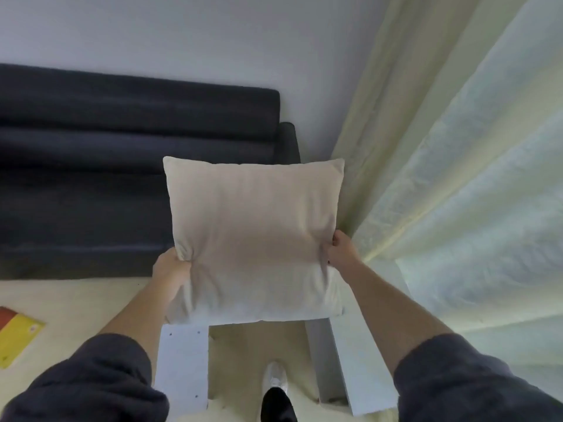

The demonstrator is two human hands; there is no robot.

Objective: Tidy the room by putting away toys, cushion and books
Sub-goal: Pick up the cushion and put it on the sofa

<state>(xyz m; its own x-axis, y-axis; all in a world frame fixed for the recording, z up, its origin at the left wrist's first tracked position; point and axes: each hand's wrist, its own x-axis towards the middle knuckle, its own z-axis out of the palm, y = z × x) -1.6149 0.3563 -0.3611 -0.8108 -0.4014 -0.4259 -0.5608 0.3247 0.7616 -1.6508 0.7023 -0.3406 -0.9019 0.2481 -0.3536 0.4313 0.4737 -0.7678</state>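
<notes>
Item under inspection: one beige cushion [253, 233], which both hands are holding in front of the person. Its broad face is turning up towards the camera. The far edge is pointing towards the wall [182, 41] and the near edge towards the person. The outline is reading as almost square, so no long axis is standing out; its side edges are running nearly straight away from the wearer.

Left hand [170, 275]: it is clenching the cushion's left edge, in the lower half, with the fabric puckering into the grip. Right hand [342, 254]: it is clutching the right edge at much the same height, fingers curling round behind and the cloth creasing under the thumb. The cushion is thus sitting between the two hands and reaching mostly beyond them.

Location: the cushion is covering the right end of a dark sofa [91, 178], beside a pale curtain [457, 178]. Its near edge is overlapping a white furniture piece [182, 367] below; whether the two are touching cannot be told.

Other findings: a yellow and red flat object [18, 336] is lying on the cream floor [76, 300] at the left. A white shoe [275, 379] is showing between the white panels. Dark sleeves [91, 385] are covering both upper forearms.
</notes>
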